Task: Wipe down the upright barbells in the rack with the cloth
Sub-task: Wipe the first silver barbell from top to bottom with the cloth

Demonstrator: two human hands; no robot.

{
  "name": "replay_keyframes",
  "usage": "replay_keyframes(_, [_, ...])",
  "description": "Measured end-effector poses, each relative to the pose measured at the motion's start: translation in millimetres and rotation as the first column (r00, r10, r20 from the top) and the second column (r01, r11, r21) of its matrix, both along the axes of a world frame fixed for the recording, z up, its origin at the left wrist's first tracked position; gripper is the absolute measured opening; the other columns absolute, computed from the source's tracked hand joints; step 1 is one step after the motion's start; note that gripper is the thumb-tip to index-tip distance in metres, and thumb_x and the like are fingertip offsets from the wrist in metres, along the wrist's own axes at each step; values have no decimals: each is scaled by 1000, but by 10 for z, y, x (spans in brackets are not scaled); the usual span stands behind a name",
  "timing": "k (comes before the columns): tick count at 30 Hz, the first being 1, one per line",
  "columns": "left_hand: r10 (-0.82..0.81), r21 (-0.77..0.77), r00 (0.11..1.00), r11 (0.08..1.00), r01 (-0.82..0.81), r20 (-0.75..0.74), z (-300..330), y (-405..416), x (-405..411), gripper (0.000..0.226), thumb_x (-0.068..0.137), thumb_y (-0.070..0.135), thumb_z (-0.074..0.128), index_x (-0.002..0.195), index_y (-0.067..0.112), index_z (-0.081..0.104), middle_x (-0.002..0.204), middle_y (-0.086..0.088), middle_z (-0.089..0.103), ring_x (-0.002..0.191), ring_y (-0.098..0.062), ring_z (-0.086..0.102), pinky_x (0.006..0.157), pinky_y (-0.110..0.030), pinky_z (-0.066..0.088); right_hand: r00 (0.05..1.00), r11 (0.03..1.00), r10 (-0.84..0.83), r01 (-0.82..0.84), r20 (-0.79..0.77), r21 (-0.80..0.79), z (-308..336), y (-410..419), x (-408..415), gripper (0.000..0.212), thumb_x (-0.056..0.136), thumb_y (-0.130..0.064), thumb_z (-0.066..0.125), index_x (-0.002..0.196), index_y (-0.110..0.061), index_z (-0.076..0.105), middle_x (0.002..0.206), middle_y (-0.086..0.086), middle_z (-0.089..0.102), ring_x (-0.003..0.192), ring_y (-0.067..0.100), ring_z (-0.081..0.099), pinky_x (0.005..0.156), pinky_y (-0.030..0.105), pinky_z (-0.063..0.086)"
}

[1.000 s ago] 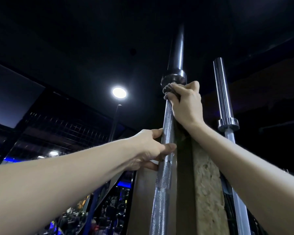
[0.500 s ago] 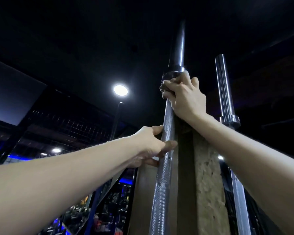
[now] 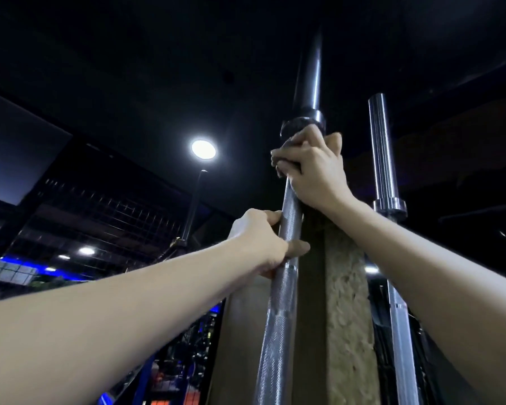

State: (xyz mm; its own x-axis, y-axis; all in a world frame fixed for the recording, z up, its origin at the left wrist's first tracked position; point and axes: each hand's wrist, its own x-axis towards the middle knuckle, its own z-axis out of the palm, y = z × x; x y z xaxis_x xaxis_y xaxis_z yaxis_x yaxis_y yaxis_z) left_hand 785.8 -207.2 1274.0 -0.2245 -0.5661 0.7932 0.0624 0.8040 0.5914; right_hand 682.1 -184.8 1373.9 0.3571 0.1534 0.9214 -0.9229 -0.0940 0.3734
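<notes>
**Both hands on the nearer upright barbell**

The nearer barbell stands upright in the middle of the view, its knurled silver shaft running up from the bottom edge to a collar and then a dark, smooth sleeve that rises toward the ceiling. A dark cloth is bunched against the shaft just under that collar, mostly covered by fingers. The right hand is curled tightly round the shaft there, gripping the cloth against the metal, with the thumb up on the far side. Lower down, the left hand wraps the bare knurled shaft, thumb across the front and fingers round the back; it holds the bar and nothing else. The two hands are apart, with a stretch of shaft between them.

Just behind the barbell stands a pillar with a rough, pale face. To its right a second barbell stands upright too, untouched, its shiny sleeve ending in a collar level with the right forearm. A round ceiling light glows to the left against the black ceiling, and wire mesh panels and blue lighting show lower left.
</notes>
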Motion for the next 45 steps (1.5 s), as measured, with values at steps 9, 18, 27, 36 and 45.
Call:
replay_keyframes(9, [-299, 138, 934, 951, 275, 195, -156, 8, 129, 19, 98, 13, 49, 106, 30, 54, 87, 2, 64, 73, -12, 62, 65, -28, 54, 994, 992, 106, -104, -16, 75, 186, 71, -70, 18, 85, -29, 66, 102, -30, 73, 107, -9, 50, 114, 27, 36, 87, -1, 16])
replay_keyframes(18, [-351, 147, 936, 928, 341, 42, -185, -42, 103, 47, 91, 7, 60, 130, 29, 50, 87, -2, 69, 70, -17, 65, 62, -33, 57, 977, 979, 199, -201, -74, -18, -559, -149, -102, 20, 86, -41, 60, 93, -31, 75, 114, -13, 56, 108, 13, 31, 88, 23, 23])
replay_keyframes(27, [-297, 122, 954, 949, 291, 37, -195, -31, 85, 65, 89, 8, 63, 143, 31, 36, 96, -10, 69, 76, -22, 66, 62, -37, 58, 991, 992, 123, -122, 44, -40, 284, -109, -83, 17, 90, -37, 61, 99, -31, 74, 121, -14, 53, 115, 14, 29, 91, 21, 25])
replay_keyframes(36, [-316, 150, 949, 938, 313, -1, -215, -37, 108, 58, 91, 8, 60, 141, 30, 40, 89, -6, 69, 78, -22, 65, 65, -37, 57, 957, 989, 139, -148, -253, -17, -403, -179, -199, 26, 90, -41, 50, 91, -31, 75, 112, -10, 60, 114, 16, 45, 95, 23, 20])
replay_keyframes(45, [-290, 136, 957, 949, 283, 27, -213, -33, 86, 68, 90, 11, 62, 146, 30, 30, 108, -13, 69, 86, -24, 65, 75, -43, 57, 968, 969, 247, -245, 39, -40, 107, -248, -123, 22, 91, -39, 53, 103, -37, 71, 125, -15, 52, 124, 22, 38, 94, 22, 24])
